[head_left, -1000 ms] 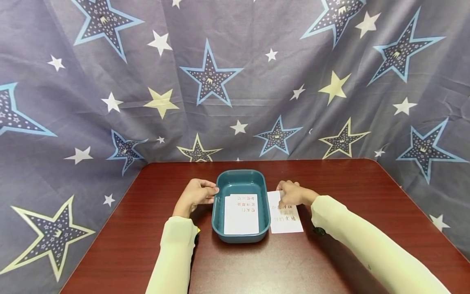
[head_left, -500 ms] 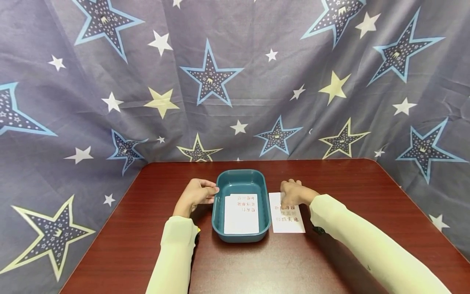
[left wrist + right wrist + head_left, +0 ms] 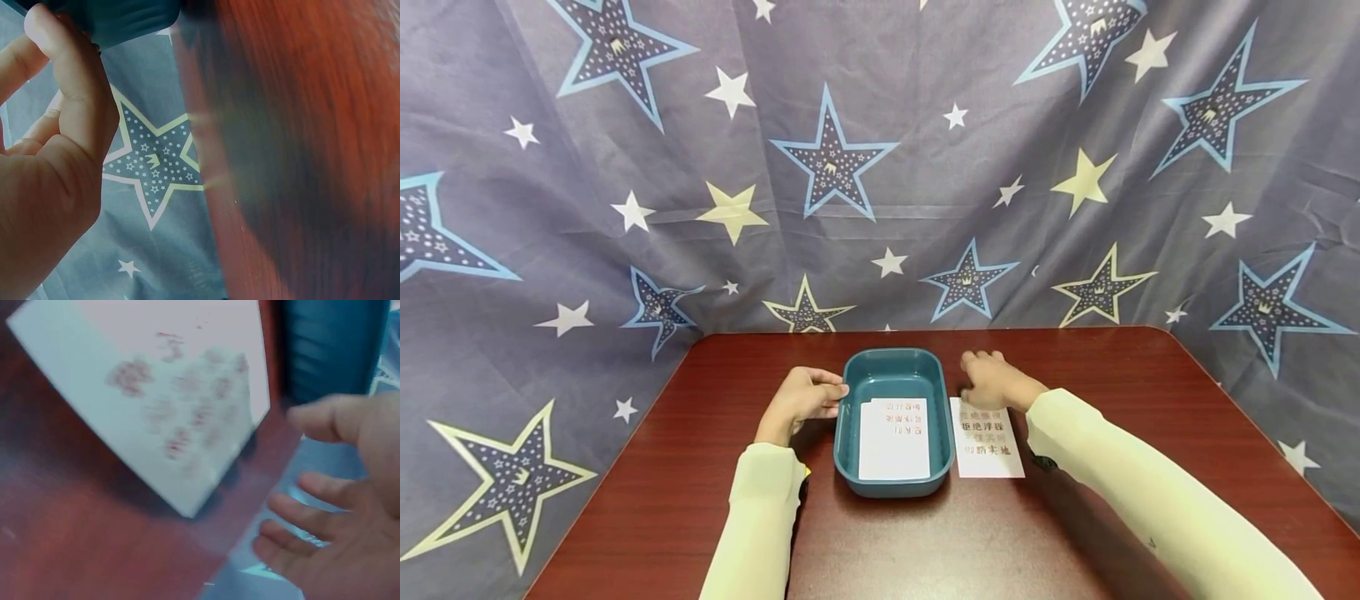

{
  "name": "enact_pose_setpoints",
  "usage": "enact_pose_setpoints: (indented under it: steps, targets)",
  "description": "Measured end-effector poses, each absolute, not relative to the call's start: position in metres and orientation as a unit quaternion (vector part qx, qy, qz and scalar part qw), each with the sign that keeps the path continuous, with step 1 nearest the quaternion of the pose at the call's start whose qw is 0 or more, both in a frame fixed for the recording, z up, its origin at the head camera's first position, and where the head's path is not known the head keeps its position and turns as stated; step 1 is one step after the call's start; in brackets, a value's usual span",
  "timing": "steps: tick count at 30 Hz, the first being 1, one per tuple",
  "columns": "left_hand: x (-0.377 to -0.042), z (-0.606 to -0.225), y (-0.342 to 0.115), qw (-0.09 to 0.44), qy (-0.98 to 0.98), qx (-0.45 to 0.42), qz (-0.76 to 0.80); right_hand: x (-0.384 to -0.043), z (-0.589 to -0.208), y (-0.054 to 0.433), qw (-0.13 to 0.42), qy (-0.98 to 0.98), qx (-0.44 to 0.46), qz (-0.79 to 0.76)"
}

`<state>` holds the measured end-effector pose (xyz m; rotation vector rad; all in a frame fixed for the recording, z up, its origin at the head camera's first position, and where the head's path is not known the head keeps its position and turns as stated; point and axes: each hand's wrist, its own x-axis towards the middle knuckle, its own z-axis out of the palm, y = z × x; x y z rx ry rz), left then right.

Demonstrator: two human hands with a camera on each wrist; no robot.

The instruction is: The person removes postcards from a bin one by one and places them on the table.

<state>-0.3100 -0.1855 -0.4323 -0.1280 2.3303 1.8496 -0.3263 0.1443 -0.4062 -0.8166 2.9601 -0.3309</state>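
Left hand (image 3: 801, 402) pinches the teal tray (image 3: 891, 383) on its left side, papers (image 3: 893, 454) inside. Right hand (image 3: 992, 382) seems empty (blurry tho), fingers loose, near the printed sheet (image 3: 992, 438).

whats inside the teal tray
White cards lie stacked in the tray, with reddish characters on the top one. Any print beneath it, and the tray's floor under them, is covered.

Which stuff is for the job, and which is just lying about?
Seems part of the job:
Teal tray, held by the left grip
Printed paper in the tray
Printed paper beside the tray, near the right grip

Seems just background:
Star-patterned curtain
Wood-grained table
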Motion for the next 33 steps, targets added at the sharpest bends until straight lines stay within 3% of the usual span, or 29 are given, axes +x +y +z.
enact_pose_setpoints:
  steps: [4, 7, 15, 26, 33]
  targets:
    - [-0.309, -0.431, -0.185, 0.084, 0.779, -0.039, 0.620, -0.322, -0.390, 0.125, -0.034, 0.951, -0.270, -0.149]
    - [-0.309, -0.431, -0.185, 0.084, 0.779, -0.038, 0.620, -0.318, -0.382, 0.111, -0.030, 0.945, -0.279, -0.166]
    - [-0.309, -0.432, -0.185, 0.084, 0.776, -0.037, 0.624, -0.318, -0.377, 0.083, 0.038, 0.935, -0.323, -0.142]
    - [-0.308, -0.434, -0.187, 0.082, 0.774, -0.037, 0.627, -0.313, -0.389, 0.057, 0.195, 0.923, -0.319, -0.093]
    - [-0.308, -0.431, -0.186, 0.081, 0.775, -0.037, 0.626, -0.308, -0.399, 0.052, 0.217, 0.926, -0.305, -0.057]
